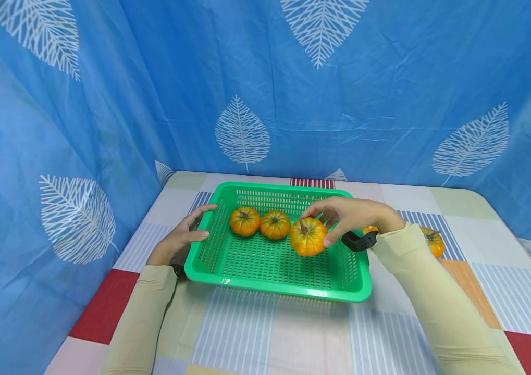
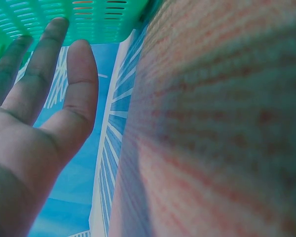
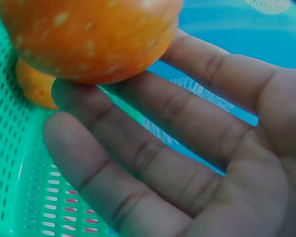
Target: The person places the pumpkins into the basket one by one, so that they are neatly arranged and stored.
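1. The right hand (image 1: 349,212) pinches a pumpkin (image 1: 308,239) between thumb and fingers, over the right part of the basket (image 1: 274,291). The grip looks to be on its right and far sides, so the smooth skin could slip and the pumpkin drop or roll left.
2. Two more pumpkins sit in the basket, side by side toward the far left: the left one (image 1: 245,222) and the middle one (image 1: 275,225). The held one is just beside the middle one; whether they touch I cannot tell. Lowered too far left, it could knock that row askew.
3. The left hand (image 1: 178,237) grasps nothing; its fingers and thumb are spread at the basket's left rim. Contact is unclear, so a bump from the right might slide the basket over the cloth (image 1: 309,323).
4. Right of the basket, orange pumpkins (image 1: 434,245) show partly behind the right arm. A careless sweep of the sleeve (image 1: 434,291) could set them rolling.
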